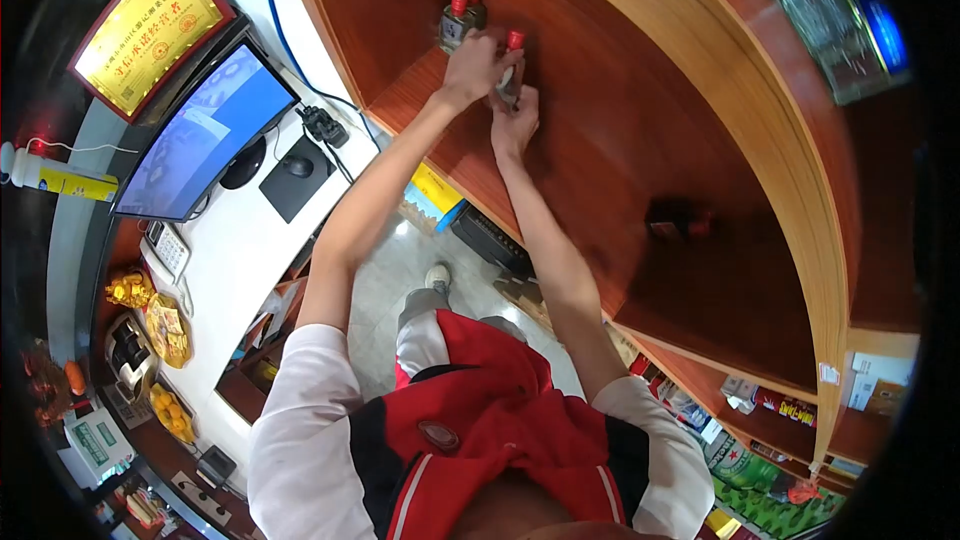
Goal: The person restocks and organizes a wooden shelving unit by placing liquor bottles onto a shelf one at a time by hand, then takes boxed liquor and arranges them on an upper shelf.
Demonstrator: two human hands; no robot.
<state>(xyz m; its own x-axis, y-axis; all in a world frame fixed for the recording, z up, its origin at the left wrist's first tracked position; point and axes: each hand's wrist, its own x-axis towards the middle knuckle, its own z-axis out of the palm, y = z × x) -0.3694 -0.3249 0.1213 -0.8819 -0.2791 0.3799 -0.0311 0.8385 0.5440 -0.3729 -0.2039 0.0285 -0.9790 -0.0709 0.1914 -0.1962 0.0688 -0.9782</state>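
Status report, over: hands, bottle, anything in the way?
Right hand gripping red-capped bottle, left hand at it. Bottle inside wooden shelf. Two other bottles close past left hand, apparently not blocking.

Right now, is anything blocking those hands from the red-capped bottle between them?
Nothing visible: the right hand holds the red-capped glass bottle, with the left hand at its side. Other red-capped bottles stand beyond the left hand.
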